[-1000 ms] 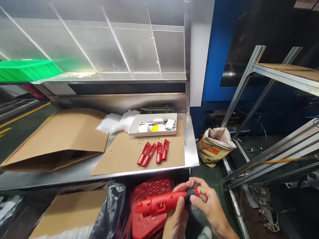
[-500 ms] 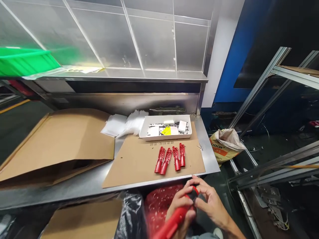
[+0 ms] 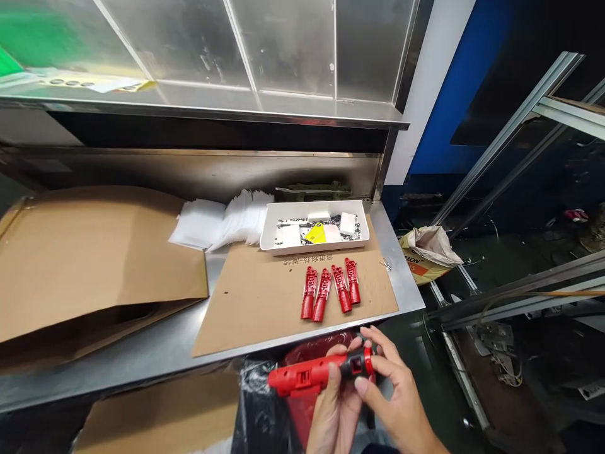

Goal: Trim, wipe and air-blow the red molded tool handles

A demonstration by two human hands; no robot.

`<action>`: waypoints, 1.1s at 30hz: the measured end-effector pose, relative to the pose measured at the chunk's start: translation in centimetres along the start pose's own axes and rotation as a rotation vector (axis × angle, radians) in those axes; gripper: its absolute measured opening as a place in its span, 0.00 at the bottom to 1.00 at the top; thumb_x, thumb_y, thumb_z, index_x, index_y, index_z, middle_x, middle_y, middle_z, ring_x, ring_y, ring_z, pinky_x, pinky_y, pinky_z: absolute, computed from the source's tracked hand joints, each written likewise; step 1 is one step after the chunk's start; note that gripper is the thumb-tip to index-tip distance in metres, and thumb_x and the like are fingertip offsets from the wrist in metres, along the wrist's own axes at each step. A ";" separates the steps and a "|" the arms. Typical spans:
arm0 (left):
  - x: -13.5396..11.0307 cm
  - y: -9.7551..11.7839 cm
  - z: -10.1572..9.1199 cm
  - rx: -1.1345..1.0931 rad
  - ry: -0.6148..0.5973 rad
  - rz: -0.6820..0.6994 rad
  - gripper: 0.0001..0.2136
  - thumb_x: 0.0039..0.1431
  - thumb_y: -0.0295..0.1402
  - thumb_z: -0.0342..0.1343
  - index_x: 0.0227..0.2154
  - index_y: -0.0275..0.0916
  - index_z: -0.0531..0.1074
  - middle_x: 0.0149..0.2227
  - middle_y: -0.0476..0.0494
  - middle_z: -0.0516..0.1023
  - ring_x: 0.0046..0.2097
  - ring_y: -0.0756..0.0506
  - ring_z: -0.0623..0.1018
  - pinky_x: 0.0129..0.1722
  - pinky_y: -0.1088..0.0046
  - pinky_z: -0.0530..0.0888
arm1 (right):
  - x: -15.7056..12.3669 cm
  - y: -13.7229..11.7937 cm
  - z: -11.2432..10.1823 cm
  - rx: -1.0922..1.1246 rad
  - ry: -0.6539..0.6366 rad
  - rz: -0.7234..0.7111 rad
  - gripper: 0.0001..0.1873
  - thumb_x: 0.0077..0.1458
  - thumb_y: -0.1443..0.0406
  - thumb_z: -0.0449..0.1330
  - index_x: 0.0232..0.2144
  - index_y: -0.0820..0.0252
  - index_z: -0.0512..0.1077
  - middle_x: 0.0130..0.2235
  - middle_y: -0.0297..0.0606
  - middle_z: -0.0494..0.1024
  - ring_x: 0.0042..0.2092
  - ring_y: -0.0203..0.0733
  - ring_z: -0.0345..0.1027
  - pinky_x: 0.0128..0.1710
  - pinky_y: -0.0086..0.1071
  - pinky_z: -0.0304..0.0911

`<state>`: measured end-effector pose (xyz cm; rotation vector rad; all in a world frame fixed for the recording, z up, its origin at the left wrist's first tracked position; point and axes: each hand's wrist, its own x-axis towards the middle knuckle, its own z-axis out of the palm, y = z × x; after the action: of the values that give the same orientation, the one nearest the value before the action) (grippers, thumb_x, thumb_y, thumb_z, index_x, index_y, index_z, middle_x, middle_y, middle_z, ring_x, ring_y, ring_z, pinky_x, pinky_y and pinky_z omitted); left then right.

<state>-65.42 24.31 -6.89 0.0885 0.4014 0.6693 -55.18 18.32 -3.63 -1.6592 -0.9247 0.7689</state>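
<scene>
A red tube-shaped plastic housing point(image 3: 302, 376) with a black collar and a red ring at its right end lies level in front of the bench edge. Around its middle, from below, wrap the fingers of my left hand point(image 3: 333, 403). My right hand point(image 3: 394, 384) pinches the black-and-red end between thumb and fingers. Several smaller red plastic parts point(image 3: 323, 295) lie side by side on a flat cardboard sheet point(image 3: 255, 309) just beyond my hands.
Behind the red parts stands a white tray point(image 3: 314, 247) holding small white blocks and a yellow label. White sheets point(image 3: 246, 217) are piled left of it, beside a large cardboard box point(image 3: 104, 252). An open paper sack point(image 3: 428, 252) stands right of the metal bench point(image 3: 406, 284).
The red housing has swung from a slant to nearly level, showing its side openings. Both hands keep hold of it. The camera view has shifted, bringing the bench closer.
</scene>
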 end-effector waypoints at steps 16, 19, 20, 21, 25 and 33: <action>4.2 -1.3 2.9 -0.102 0.015 -0.020 0.10 0.56 0.39 0.62 0.40 0.47 0.81 0.48 0.47 0.82 0.51 0.41 0.78 0.61 0.65 0.65 | 5.2 1.9 -3.6 -0.425 -0.025 -0.482 0.06 0.52 0.65 0.63 0.36 0.54 0.75 0.54 0.42 0.71 0.62 0.59 0.54 0.61 0.59 0.51; 5.1 -1.7 3.8 -0.051 0.077 0.087 0.10 0.53 0.41 0.64 0.38 0.47 0.81 0.46 0.47 0.83 0.51 0.40 0.78 0.61 0.64 0.66 | 6.3 1.5 -4.8 -0.277 -0.132 -0.322 0.15 0.53 0.58 0.63 0.42 0.54 0.75 0.57 0.45 0.68 0.64 0.60 0.51 0.62 0.58 0.51; 5.3 -1.9 4.0 -0.018 0.096 0.128 0.11 0.51 0.40 0.65 0.38 0.47 0.81 0.45 0.48 0.83 0.51 0.40 0.78 0.61 0.63 0.66 | 6.6 1.3 -5.1 -0.207 -0.167 -0.257 0.16 0.54 0.56 0.62 0.44 0.54 0.76 0.58 0.45 0.67 0.64 0.60 0.50 0.62 0.57 0.51; 5.6 -2.1 4.2 0.018 0.112 0.169 0.11 0.50 0.40 0.66 0.37 0.47 0.81 0.45 0.48 0.83 0.50 0.40 0.79 0.60 0.63 0.67 | 6.9 1.0 -5.5 -0.147 -0.190 -0.199 0.16 0.54 0.55 0.61 0.44 0.54 0.77 0.59 0.45 0.67 0.64 0.59 0.50 0.62 0.56 0.51; 6.3 -2.9 4.8 0.164 0.176 0.288 0.14 0.46 0.41 0.69 0.37 0.47 0.80 0.44 0.48 0.83 0.46 0.42 0.81 0.59 0.64 0.68 | 7.9 0.1 -6.5 -0.017 -0.208 -0.046 0.11 0.54 0.60 0.60 0.38 0.51 0.80 0.59 0.42 0.68 0.65 0.55 0.51 0.64 0.53 0.47; 6.6 -3.7 4.9 0.353 0.202 0.373 0.13 0.45 0.42 0.69 0.35 0.48 0.79 0.41 0.49 0.82 0.51 0.38 0.77 0.60 0.60 0.67 | 9.1 0.0 -7.3 0.185 -0.239 0.092 0.10 0.48 0.59 0.60 0.27 0.58 0.80 0.53 0.49 0.73 0.61 0.58 0.58 0.57 0.47 0.56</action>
<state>-56.62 25.72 -5.41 0.4417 0.7052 0.9733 -44.48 22.80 -2.12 -1.4772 -0.9159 1.1004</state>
